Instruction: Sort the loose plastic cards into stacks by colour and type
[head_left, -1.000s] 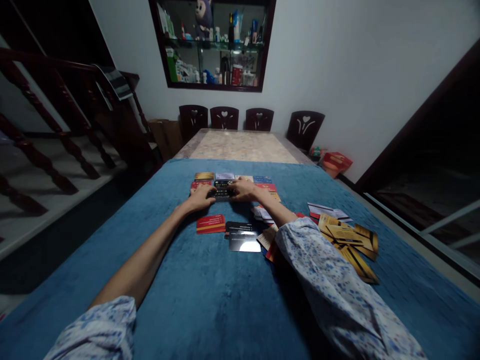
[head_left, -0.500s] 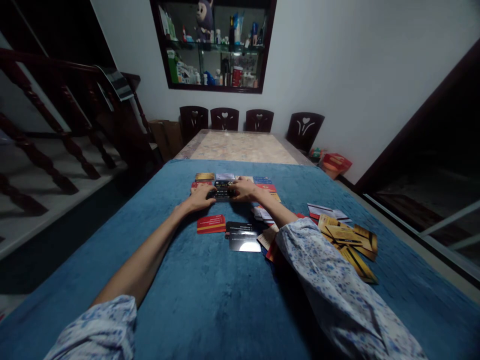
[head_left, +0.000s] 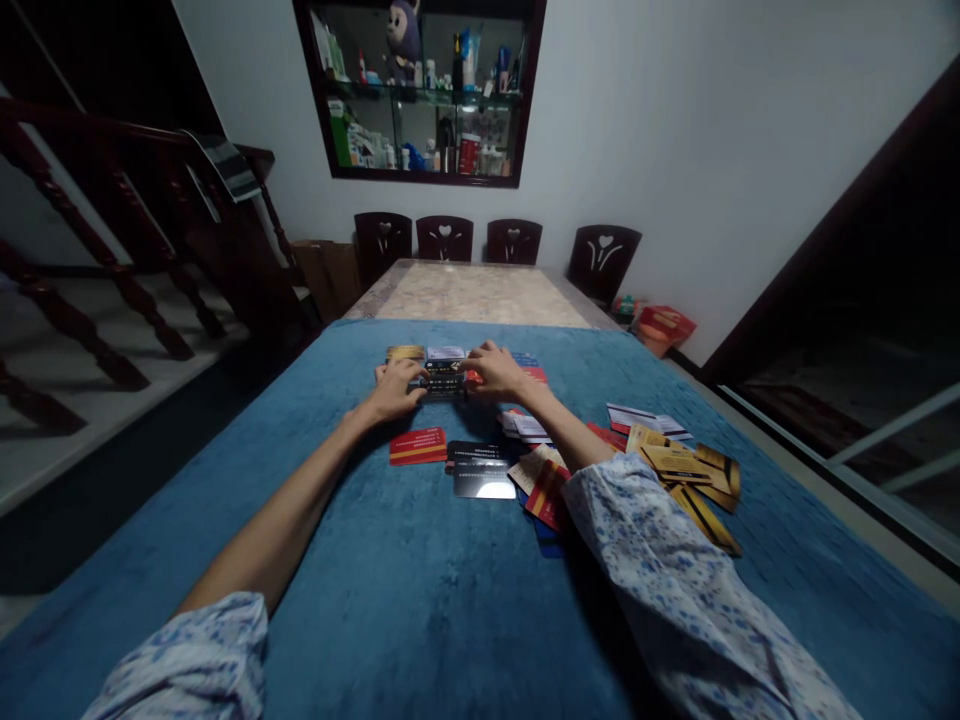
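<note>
Both hands are at a black card [head_left: 445, 386] that lies among the rows of cards on the blue cloth. My left hand [head_left: 396, 390] has its bent thumb and fingers at the card's left edge. At the right edge, my right hand [head_left: 493, 373] rests with curled fingers, partly covering a red card. Directly behind lie a gold card [head_left: 406, 352] and a pale silver card [head_left: 446, 353]. Closer to me are a red card with a gold stripe [head_left: 418, 446] and overlapping dark grey cards [head_left: 484, 472].
Loose gold cards [head_left: 686, 468] spread out at the right, with white striped cards [head_left: 646, 420] behind them. A mixed pile with a red card [head_left: 548, 495] lies beside my right forearm. Chairs [head_left: 514, 241] stand past the bare far part of the table [head_left: 469, 290].
My hands stay at the black card, with the fingers shifted slightly at its edges. The view has moved a little, and more of the mixed pile shows beside my right forearm.
</note>
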